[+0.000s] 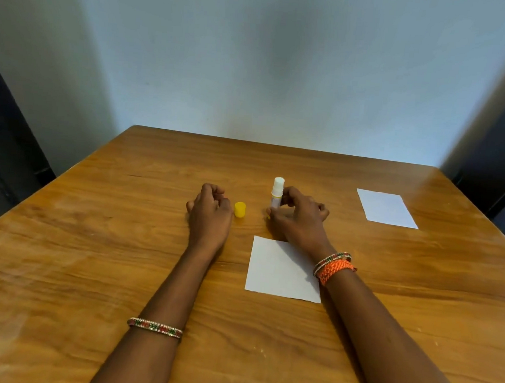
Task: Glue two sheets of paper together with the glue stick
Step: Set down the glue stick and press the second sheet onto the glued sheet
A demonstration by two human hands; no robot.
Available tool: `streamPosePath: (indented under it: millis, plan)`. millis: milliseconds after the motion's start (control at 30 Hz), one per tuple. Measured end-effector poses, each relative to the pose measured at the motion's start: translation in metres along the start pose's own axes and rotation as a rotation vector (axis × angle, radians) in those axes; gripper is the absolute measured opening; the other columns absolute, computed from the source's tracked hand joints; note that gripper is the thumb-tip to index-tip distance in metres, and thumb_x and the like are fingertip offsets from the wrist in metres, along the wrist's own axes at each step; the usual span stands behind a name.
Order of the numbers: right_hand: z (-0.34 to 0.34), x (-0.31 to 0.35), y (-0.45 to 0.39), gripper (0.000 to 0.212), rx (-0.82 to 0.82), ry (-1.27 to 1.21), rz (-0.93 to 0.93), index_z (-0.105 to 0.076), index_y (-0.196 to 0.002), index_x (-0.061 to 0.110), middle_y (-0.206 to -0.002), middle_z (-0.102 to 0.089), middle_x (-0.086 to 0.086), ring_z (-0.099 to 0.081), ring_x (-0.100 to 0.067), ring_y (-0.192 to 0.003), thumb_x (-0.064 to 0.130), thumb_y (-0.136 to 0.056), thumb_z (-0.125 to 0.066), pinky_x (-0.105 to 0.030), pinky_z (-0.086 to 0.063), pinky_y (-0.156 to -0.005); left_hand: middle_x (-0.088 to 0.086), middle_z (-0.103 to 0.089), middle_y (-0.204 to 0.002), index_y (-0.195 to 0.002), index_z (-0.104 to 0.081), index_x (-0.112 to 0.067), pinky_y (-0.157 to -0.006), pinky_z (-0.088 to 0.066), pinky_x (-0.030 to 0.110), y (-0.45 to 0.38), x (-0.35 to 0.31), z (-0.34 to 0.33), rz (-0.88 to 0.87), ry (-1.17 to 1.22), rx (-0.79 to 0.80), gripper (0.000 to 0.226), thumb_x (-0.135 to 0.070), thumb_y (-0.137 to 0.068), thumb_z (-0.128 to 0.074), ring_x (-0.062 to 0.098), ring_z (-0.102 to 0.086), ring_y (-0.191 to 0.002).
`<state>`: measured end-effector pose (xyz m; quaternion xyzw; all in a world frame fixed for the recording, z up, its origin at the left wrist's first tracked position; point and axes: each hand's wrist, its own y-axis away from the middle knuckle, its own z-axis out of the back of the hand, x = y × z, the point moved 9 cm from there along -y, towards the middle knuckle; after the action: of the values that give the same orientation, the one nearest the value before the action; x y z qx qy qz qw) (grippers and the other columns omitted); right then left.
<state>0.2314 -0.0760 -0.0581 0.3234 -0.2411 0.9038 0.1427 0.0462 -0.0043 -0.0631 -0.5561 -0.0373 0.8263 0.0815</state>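
Observation:
An uncapped white glue stick (277,191) stands upright on the wooden table (92,240), with my right hand (298,221) closed around its lower part. Its yellow cap (240,209) stands on the table between my hands. Just left of the cap rests my left hand (209,213), fingers curled and holding nothing. One white sheet of paper (281,272) lies near me, partly under my right wrist. A second white sheet (386,208) lies at the far right of the table.
A pale wall rises behind the table's far edge. Dark surfaces flank the table on the left and right sides. Bangles and an orange thread band circle my right wrist (334,266).

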Motion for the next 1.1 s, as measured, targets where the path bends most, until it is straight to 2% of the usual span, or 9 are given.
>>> streamPosePath:
  millis: [300, 467, 567, 633, 700, 833, 900, 967, 1100]
  plan:
    - [-0.009, -0.006, 0.001, 0.032, 0.053, 0.003, -0.020, -0.058, -0.116, 0.024, -0.113, -0.066, 0.002, -0.053, -0.018, -0.113, 0.033, -0.086, -0.062, -0.044, -0.018, -0.101, -0.004, -0.059, -0.104, -0.098, -0.060, -0.019, -0.083, -0.045, 0.029, 0.011, -0.034, -0.001, -0.342, -0.111, -0.125, 0.017, -0.009, -0.088, -0.050, 0.009, -0.040, -0.107]
    - [-0.003, -0.014, -0.001, 0.050, 0.091, -0.120, -0.118, -0.048, -0.124, 0.030, -0.121, -0.057, 0.008, -0.049, -0.012, -0.113, 0.043, -0.080, -0.067, -0.045, -0.022, -0.106, 0.000, -0.059, -0.101, -0.091, -0.062, -0.016, -0.076, -0.031, 0.009, 0.033, -0.064, 0.009, -0.549, -0.136, -0.216, 0.019, -0.012, -0.083, -0.045, 0.004, -0.040, -0.102]
    - [0.048, -0.040, -0.004, 0.038, -0.192, -0.257, -0.262, -0.055, -0.107, 0.036, -0.111, -0.059, 0.014, -0.054, -0.010, -0.103, 0.047, -0.072, -0.063, -0.049, -0.035, -0.103, -0.002, -0.062, -0.086, -0.083, -0.061, -0.014, -0.070, -0.041, 0.020, 0.047, -0.081, -0.004, -0.708, -0.097, -0.044, 0.019, -0.013, -0.080, -0.043, 0.011, -0.052, -0.088]
    - [0.091, -0.063, 0.005, 0.032, -0.401, -0.196, -0.328, -0.058, -0.096, 0.035, -0.105, -0.062, 0.011, -0.056, -0.013, -0.100, 0.048, -0.067, -0.054, -0.051, -0.037, -0.100, -0.007, -0.060, -0.079, -0.077, -0.061, -0.014, -0.066, -0.043, 0.025, 0.058, -0.089, -0.016, -0.786, -0.076, 0.068, 0.017, -0.013, -0.078, -0.044, 0.011, -0.053, -0.080]
    - [0.116, -0.087, 0.015, 0.029, -0.481, -0.148, -0.352, -0.061, -0.093, 0.031, -0.104, -0.063, 0.006, -0.056, -0.018, -0.103, 0.047, -0.069, -0.054, -0.053, -0.040, -0.098, -0.011, -0.059, -0.077, -0.074, -0.060, -0.014, -0.065, -0.043, 0.025, 0.070, -0.094, -0.028, -0.827, -0.081, 0.150, 0.016, -0.014, -0.075, -0.044, 0.009, -0.051, -0.078]
    - [0.105, -0.110, 0.009, 0.038, -0.279, -0.270, -0.344, -0.058, -0.122, 0.022, -0.123, -0.058, -0.003, -0.052, -0.019, -0.112, 0.024, -0.084, -0.062, -0.044, -0.046, -0.098, -0.007, -0.062, -0.085, -0.080, -0.059, -0.017, -0.072, -0.043, 0.024, 0.078, -0.094, -0.050, -0.822, -0.163, 0.246, 0.012, -0.012, -0.076, -0.048, 0.007, -0.050, -0.087]
    - [0.085, -0.104, -0.001, 0.045, -0.131, -0.263, -0.349, -0.053, -0.127, 0.024, -0.122, -0.058, 0.002, -0.053, -0.019, -0.115, 0.039, -0.086, -0.060, -0.045, -0.042, -0.102, -0.009, -0.058, -0.084, -0.078, -0.059, -0.018, -0.071, -0.043, 0.026, 0.072, -0.090, -0.050, -0.754, -0.167, 0.212, 0.011, -0.010, -0.079, -0.051, 0.009, -0.050, -0.086]
    - [0.068, -0.095, -0.007, 0.054, -0.015, -0.077, -0.326, -0.051, -0.129, 0.027, -0.120, -0.060, 0.004, -0.051, -0.018, -0.117, 0.055, -0.083, -0.058, -0.047, -0.031, -0.105, -0.009, -0.055, -0.087, -0.081, -0.058, -0.019, -0.070, -0.043, 0.027, 0.061, -0.079, -0.049, -0.636, -0.165, 0.170, 0.011, -0.010, -0.082, -0.052, 0.012, -0.050, -0.086]
    - [0.051, -0.071, -0.006, 0.049, 0.053, 0.091, -0.193, -0.053, -0.127, 0.032, -0.127, -0.058, 0.004, -0.039, -0.019, -0.127, 0.040, -0.080, -0.066, -0.043, -0.016, -0.104, -0.006, -0.052, -0.109, -0.107, -0.052, -0.020, -0.082, -0.036, 0.022, 0.043, -0.051, -0.054, -0.435, -0.267, 0.190, 0.022, -0.017, -0.085, -0.058, 0.014, -0.045, -0.106]
